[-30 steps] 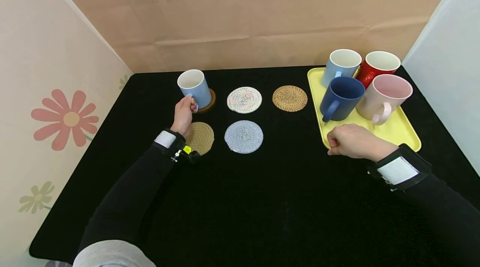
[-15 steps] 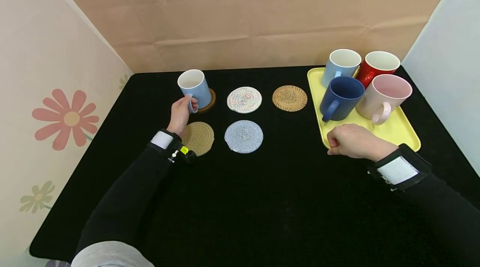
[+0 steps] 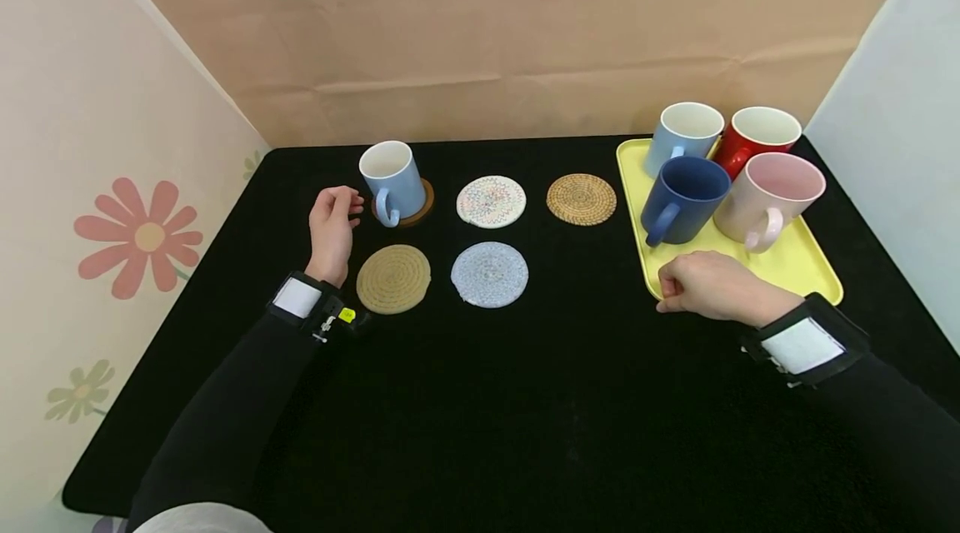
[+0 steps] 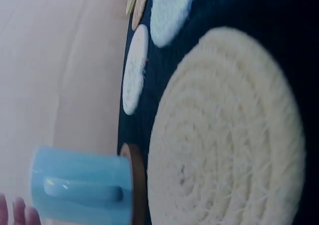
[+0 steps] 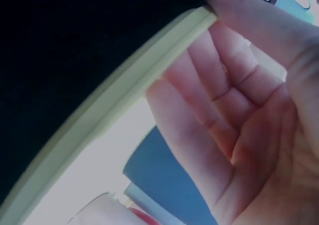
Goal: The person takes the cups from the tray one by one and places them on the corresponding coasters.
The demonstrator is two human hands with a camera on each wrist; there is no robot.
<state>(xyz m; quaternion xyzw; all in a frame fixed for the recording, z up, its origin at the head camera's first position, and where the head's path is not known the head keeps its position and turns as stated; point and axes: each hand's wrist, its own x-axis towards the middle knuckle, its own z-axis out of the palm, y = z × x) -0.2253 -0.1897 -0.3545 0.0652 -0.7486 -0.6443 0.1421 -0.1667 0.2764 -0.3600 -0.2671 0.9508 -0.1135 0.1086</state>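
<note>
A light blue mug (image 3: 397, 187) stands upright on a round brown coaster (image 3: 427, 206) at the back left, its handle toward the front. Just left of this mug, my left hand (image 3: 332, 231) is apart from it, fingers loosely bent around nothing. In the left wrist view, only its fingertips (image 4: 19, 212) show, beside the mug. At the near left corner of the yellow tray (image 3: 806, 271), my right hand (image 3: 712, 287) pinches the rim, thumb outside and fingers inside. On the tray stand a dark blue mug (image 3: 686, 204), a pink mug (image 3: 759, 204), a red mug (image 3: 756, 148) and another light blue mug (image 3: 675, 151).
Several more coasters lie on the black tabletop (image 3: 480, 400): a tan one (image 3: 393, 279), a pale blue one (image 3: 490, 275), a white patterned one (image 3: 491, 201) and a woven brown one (image 3: 581, 199). Walls border the back, left and right.
My left hand has let go of the light blue mug's handle and moved left, away from it. The mug stays on its coaster. My right hand keeps its place at the tray.
</note>
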